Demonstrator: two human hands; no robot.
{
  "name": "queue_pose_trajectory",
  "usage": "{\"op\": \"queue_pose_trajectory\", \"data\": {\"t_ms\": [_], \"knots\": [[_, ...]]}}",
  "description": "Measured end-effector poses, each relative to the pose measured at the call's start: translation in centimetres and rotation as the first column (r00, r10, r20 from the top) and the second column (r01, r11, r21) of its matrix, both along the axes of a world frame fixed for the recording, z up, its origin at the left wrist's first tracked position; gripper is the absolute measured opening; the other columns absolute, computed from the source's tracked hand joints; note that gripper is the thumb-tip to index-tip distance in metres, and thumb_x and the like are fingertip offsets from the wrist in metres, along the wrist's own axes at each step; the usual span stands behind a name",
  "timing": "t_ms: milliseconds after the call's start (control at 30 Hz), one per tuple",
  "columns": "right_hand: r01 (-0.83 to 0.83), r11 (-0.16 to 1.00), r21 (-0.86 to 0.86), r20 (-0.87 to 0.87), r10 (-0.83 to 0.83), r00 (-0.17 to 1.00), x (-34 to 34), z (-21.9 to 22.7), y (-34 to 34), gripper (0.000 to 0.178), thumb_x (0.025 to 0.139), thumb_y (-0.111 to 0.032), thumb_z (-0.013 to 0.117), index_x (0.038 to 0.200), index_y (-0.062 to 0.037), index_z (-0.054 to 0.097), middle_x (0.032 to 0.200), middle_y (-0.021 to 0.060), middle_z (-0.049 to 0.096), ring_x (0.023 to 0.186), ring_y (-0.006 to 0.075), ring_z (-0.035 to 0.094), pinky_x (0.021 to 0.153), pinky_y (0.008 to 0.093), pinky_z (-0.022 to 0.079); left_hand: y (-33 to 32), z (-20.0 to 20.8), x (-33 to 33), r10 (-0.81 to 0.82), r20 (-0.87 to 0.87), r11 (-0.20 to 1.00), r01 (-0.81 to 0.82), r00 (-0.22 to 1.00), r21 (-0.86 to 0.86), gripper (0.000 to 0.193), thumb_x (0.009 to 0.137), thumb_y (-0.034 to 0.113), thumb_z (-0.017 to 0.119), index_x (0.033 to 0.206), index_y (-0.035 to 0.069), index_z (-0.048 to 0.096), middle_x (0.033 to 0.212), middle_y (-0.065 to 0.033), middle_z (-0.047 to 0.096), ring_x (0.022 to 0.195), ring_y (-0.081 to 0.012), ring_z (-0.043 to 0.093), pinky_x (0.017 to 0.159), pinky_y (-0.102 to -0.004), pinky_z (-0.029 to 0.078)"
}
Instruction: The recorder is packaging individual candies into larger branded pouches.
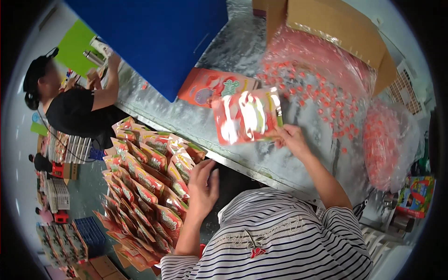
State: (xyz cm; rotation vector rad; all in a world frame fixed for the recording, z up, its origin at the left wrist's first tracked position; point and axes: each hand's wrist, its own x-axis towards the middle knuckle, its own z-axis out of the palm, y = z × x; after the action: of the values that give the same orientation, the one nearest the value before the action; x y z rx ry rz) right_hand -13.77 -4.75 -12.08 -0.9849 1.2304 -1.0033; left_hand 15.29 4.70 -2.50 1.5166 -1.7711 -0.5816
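Note:
A shiny red and white pouch (247, 116) is pinched at its lower right corner by my right hand (290, 139), above the metal table. Glare hides much of its print. Another red pouch (193, 88) lies flat behind it, partly covered by the held one. My left hand (204, 184) is raised beside the crowded rows of filled pouches (147, 179) at the left. Its fingers are bent loosely with the thumb apart, and nothing shows in them. Small red wrapped pieces (326, 105) are scattered over the table to the right.
A tall blue bin or panel (154, 37) stands at the back left. An open cardboard box (336, 23) with a clear plastic liner spills red pieces at the back right. A full clear bag (385, 140) sits at the right. Another person (74, 102) works across at the left.

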Motion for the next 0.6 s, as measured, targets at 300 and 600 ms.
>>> {"op": "queue_pose_trajectory", "data": {"t_ms": [300, 600], "knots": [[-0.108, 0.988, -0.111, -0.231, 0.080, 0.970, -1.6, 4.3, 11.2, 0.015, 0.091, -0.014, 0.061, 0.095, -0.0010, 0.067, 0.075, 0.0089, 0.069, 0.062, 0.0131, 0.065, 0.056, 0.0279, 0.050, -4.6, 0.2, -11.3, -0.603, 0.633, 0.584, 0.809, 0.486, -0.065, 0.058, 0.079, 0.010, 0.057, 0.134, -0.002, 0.046, 0.139, -0.0195, 0.042, 0.134, -0.0408, 0.033, 0.111, -0.0518, 0.025], [-0.212, 0.908, -0.363, -0.451, 0.028, 0.892, -4.0, 4.2, 13.0, 0.031, 0.085, -0.027, 0.069, 0.070, -0.0010, 0.060, 0.057, 0.0177, 0.057, 0.051, 0.0358, 0.058, 0.047, 0.0399, 0.043, -6.3, 2.5, -14.2, -0.630, 0.737, 0.325, 0.945, 0.243, -0.033, 0.050, 0.076, 0.016, 0.060, 0.123, 0.000, 0.055, 0.133, -0.0203, 0.046, 0.127, -0.0409, 0.041, 0.104, -0.0529, 0.034]]}}
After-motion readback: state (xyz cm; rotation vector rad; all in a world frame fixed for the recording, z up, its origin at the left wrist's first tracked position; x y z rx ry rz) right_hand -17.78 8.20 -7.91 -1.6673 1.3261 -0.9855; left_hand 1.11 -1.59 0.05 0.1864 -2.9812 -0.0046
